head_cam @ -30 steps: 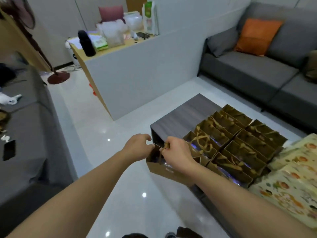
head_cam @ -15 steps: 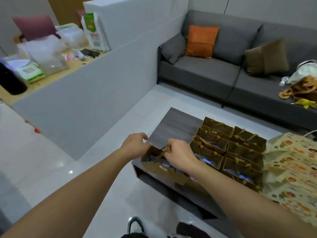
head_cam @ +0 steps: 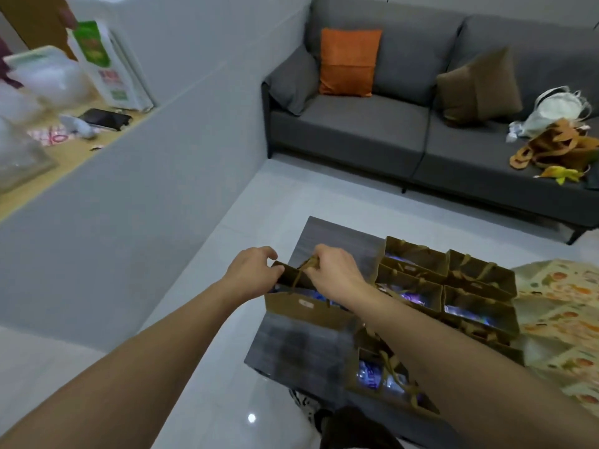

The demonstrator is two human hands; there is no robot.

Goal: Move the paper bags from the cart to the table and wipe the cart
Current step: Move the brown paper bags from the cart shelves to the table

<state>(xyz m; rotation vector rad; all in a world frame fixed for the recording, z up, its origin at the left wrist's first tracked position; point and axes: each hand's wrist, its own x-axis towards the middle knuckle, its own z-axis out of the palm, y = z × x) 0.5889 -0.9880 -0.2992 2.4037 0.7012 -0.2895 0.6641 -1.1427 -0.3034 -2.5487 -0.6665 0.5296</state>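
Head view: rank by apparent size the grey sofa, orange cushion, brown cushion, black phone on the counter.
1. grey sofa, by far.
2-3. orange cushion and brown cushion: look alike in size, not ranked.
4. black phone, smallest, though it lies at a different depth.

Pretty ordinary living room here; glossy white tile floor (head_cam: 201,377) with a small light glare on it; a grey sofa (head_cam: 405,137) along the far wall with an orange cushion (head_cam: 348,61) and a brown cushion (head_cam: 479,85) on it; a grey partition (head_cam: 155,163) runs down the left, with a cluttered wooden counter (head_cam: 74,153) behind it.
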